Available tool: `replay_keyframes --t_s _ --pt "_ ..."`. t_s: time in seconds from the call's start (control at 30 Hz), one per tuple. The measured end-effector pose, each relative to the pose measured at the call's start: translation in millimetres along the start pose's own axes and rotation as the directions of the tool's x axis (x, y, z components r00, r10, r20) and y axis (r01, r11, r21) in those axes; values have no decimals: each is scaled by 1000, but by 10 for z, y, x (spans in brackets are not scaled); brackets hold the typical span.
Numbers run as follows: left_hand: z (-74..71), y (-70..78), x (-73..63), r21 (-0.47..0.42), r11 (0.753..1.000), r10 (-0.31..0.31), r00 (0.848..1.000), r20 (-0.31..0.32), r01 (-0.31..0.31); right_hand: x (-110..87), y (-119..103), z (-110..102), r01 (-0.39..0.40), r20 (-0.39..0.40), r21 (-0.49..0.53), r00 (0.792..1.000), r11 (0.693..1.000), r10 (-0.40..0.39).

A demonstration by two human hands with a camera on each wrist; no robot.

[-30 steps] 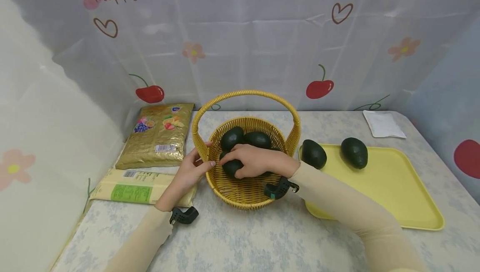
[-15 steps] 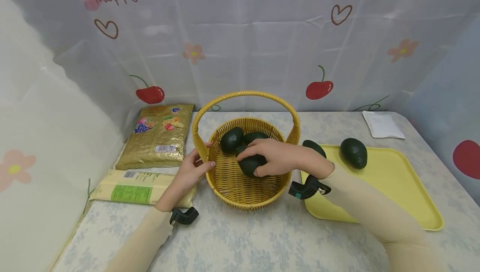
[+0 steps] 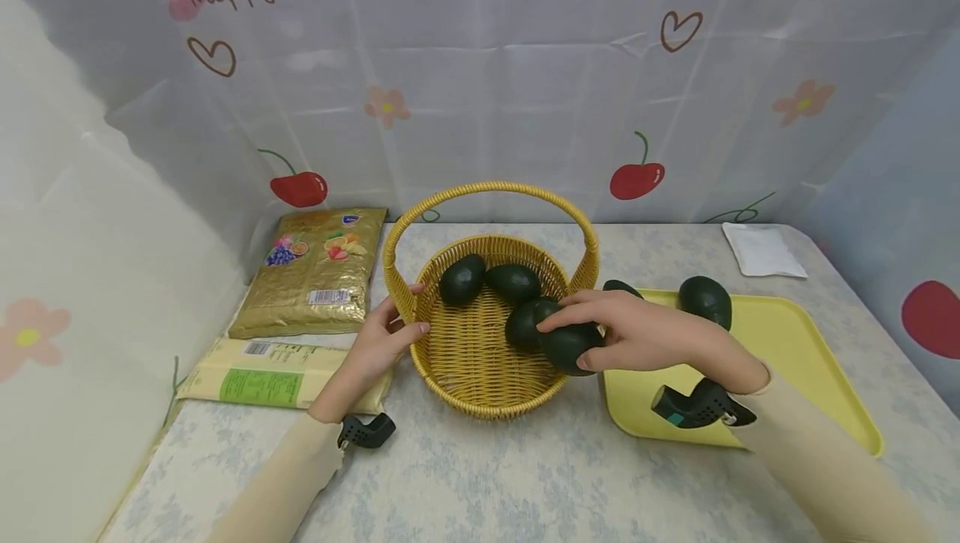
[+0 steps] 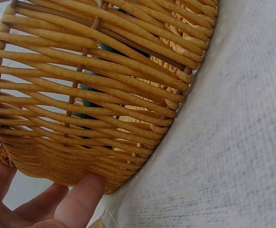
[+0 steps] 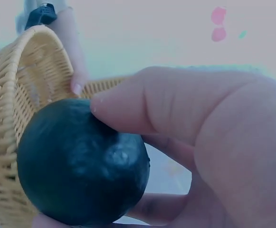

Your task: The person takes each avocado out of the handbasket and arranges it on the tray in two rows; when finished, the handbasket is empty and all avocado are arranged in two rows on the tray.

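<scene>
My right hand (image 3: pixel 637 331) holds a dark green avocado (image 3: pixel 566 350) between thumb and fingers, over the right rim of a yellow wicker basket (image 3: pixel 480 372). In the right wrist view the held avocado (image 5: pixel 83 164) overlaps the basket wall. Inside lie three more avocados: one at the back left (image 3: pixel 462 279), one at the back (image 3: pixel 513 282), and one to the right (image 3: pixel 525 325), partly covered by the held one. My left hand (image 3: pixel 378 343) grips the basket's left side by the handle base. Its fingertips (image 4: pixel 83 199) press the woven wall in the left wrist view.
Right of the basket lies a yellow tray (image 3: pixel 795 376) with an avocado (image 3: pixel 707 300) on it; another avocado (image 3: pixel 621 286) shows behind my right hand. A gold packet (image 3: pixel 307 276) and a cream-green packet (image 3: pixel 262 376) lie left. A white packet (image 3: pixel 765 250) rests at the back right.
My right hand has taken hold of an avocado in the basket and carried it right to the rim. The left hand stays at the basket's side.
</scene>
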State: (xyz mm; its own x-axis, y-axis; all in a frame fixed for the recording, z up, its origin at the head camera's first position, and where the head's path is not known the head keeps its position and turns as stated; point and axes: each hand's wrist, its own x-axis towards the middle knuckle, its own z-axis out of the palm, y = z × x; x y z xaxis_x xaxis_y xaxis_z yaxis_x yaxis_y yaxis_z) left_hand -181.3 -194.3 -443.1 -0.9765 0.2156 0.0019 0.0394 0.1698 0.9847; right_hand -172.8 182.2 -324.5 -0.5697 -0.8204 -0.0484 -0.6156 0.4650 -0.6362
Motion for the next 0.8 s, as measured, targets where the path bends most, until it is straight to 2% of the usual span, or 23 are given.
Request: replay_keyframes --t_s 0.27,0.43,0.53,0.67,0.8 --pt "7 2 5 -5 1000 -10 1000 -8 10 -394 177 -14 -11 -70 159 997 987 22" --pt "6 11 1 -9 1000 -7 1000 -11 7 -615 317 -14 44 -159 149 987 988 -20" --pt "3 28 -8 -14 1000 -4 1000 -7 4 -744 428 -33 51 -197 149 980 988 -21" --pt "2 33 -12 -12 1000 -2 1000 -9 2 -922 573 -81 13 -229 146 973 989 21" --pt "7 19 -6 -8 1000 1 1000 -10 -1 -1090 667 -136 -86 -280 114 953 990 115"
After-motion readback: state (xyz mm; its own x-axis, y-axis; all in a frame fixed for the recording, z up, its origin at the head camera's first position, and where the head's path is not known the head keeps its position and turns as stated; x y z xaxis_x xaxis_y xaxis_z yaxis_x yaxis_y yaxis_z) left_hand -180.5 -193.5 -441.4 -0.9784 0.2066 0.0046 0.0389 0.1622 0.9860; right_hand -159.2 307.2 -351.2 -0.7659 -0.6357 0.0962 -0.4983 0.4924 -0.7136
